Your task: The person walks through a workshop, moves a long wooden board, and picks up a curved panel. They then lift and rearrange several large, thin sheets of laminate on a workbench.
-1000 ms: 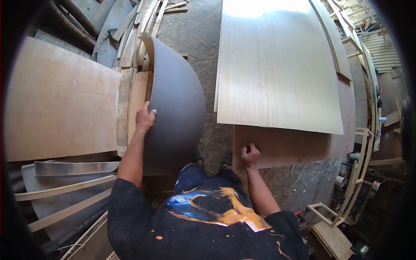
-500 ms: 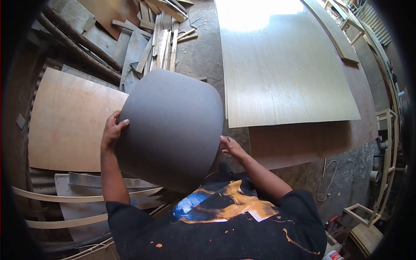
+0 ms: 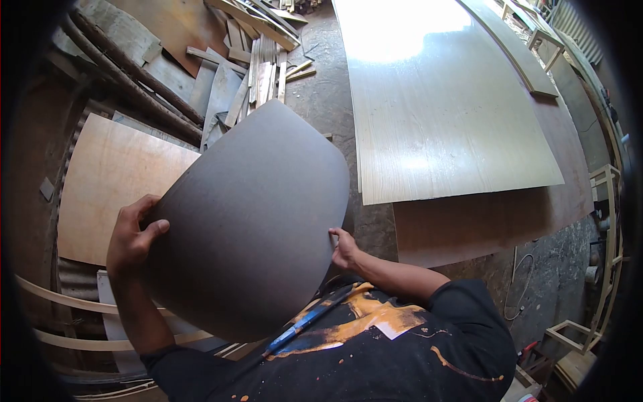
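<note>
A large dark grey panel point(image 3: 251, 214) with a smooth face and rounded-looking edges is held up in front of my chest, tilted. My left hand point(image 3: 134, 234) grips its left edge, thumb on the near face and fingers behind. At the panel's right edge, my right hand point(image 3: 343, 249) is closed on the rim, its thumb at the edge and its other fingers partly hidden. The panel's lower edge comes close to my black, paint-marked shirt point(image 3: 402, 348).
Glossy pale sheets point(image 3: 455, 134) lie at the right over a brown sheet point(image 3: 469, 231). A plywood panel point(image 3: 114, 187) stands at left. Wood strips point(image 3: 268, 70) are piled ahead. Curved strips point(image 3: 74, 298) are at lower left, a wooden frame point(image 3: 606, 268) at far right.
The grey panel has come closer and lower, turning so that its top corner points up. My left hand has moved left and down with it; my right hand has shifted slightly down and left.
</note>
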Motion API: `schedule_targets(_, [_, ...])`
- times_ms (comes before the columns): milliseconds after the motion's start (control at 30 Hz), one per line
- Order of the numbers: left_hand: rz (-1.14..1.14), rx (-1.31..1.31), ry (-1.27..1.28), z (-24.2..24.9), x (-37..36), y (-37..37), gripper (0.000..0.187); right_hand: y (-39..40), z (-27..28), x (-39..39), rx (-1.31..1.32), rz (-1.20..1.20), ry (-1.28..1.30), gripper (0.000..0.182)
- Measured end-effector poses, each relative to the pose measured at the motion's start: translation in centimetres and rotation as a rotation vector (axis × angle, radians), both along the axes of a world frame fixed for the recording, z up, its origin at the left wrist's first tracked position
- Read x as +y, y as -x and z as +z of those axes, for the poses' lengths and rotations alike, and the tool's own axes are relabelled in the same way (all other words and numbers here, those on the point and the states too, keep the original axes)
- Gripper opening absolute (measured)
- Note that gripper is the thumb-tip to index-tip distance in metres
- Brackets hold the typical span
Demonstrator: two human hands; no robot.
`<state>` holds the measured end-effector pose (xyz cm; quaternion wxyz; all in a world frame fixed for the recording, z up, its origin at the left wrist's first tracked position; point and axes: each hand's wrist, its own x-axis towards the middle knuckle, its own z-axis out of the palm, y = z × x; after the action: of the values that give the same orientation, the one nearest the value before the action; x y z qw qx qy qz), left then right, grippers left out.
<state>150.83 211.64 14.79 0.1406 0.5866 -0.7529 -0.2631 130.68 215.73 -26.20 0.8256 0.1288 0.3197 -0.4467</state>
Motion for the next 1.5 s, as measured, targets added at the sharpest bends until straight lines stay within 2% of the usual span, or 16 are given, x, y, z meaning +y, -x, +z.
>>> schedule_targets(100, [-0.04, -0.083, 0.122, 1.6, 1.5, 1.6, 0.024, -1.9, -0.6, -1.2, -0.159, 0.036, 0.095, 0.042])
schedule_targets(233, [-0.047, -0.242, 0.208, 4.9, 4.3, 4.6, 0.026, -4.9, 2.8, -4.0, -0.128, -0.041, 0.156, 0.048])
schedule_targets(367, [-0.054, -0.526, 0.476, 6.9, 7.6, 7.1, 0.028, -6.9, 7.7, -6.4, -0.127, -0.056, 0.241, 0.051])
schedule_targets(433, [-0.105, -0.71, 0.671, 7.4, 9.3, 8.7, 0.03, -9.3, 6.4, -8.9, -0.191, -0.036, 0.341, 0.052])
schedule_targets(633, [-0.188, -0.707, 0.709, 8.3, 12.0, 10.2, 0.031, -11.5, 11.5, -16.0, -0.186, -0.038, 0.544, 0.055])
schedule_targets(700, [-0.147, -0.691, 0.664, 8.3, 12.7, 10.8, 0.031, -10.7, 13.6, -19.3, -0.116, 0.221, 0.655, 0.057])
schedule_targets(767, [-0.23, -0.794, 0.8, 8.2, 12.7, 12.0, 0.026, -10.1, 15.5, -23.2, 0.391, 0.111, 0.904, 0.055])
schedule_targets(800, [-0.236, -0.792, 0.806, 7.8, 12.6, 12.2, 0.026, -8.2, 18.0, -23.0, 0.284, 0.098, 0.846, 0.062])
schedule_targets(867, [-0.392, -0.911, 0.866, 6.5, 11.8, 12.5, 0.023, -4.5, 20.6, -24.1, 0.003, 0.051, 0.904, 0.07])
schedule_targets(967, [-0.499, -0.951, 0.905, 3.5, 10.4, 13.7, 0.028, -0.8, 20.3, -25.3, -0.011, -0.426, 1.435, 0.039])
schedule_targets(1000, [-0.503, -0.934, 0.932, 2.3, 9.8, 14.1, 0.028, 0.7, 19.8, -26.3, 0.005, -0.436, 1.437, 0.039])
schedule_targets(1067, [-0.492, -0.896, 0.952, -0.2, 8.7, 14.9, 0.027, 3.7, 17.4, -28.5, 0.621, -0.621, 1.55, 0.018])
schedule_targets(1167, [-0.512, -0.771, 0.947, -4.8, 7.3, 16.9, 0.027, 8.7, 11.0, -31.7, 0.547, -0.519, 1.473, 0.022])
schedule_targets(1200, [-0.514, -0.737, 0.929, -6.4, 7.0, 17.9, 0.026, 10.5, 9.8, -29.4, -0.138, -0.366, 1.34, 0.03])
schedule_targets(1367, [-0.41, -0.585, 0.689, -15.4, 7.2, 24.6, 0.016, 19.1, 7.6, -19.9, -0.026, -0.201, 1.332, 0.031])
schedule_targets(1500, [-0.317, -0.408, 0.684, -20.5, 9.5, 30.1, 0.014, 21.6, 5.4, -11.9, 0.065, -0.001, 1.316, 0.032])
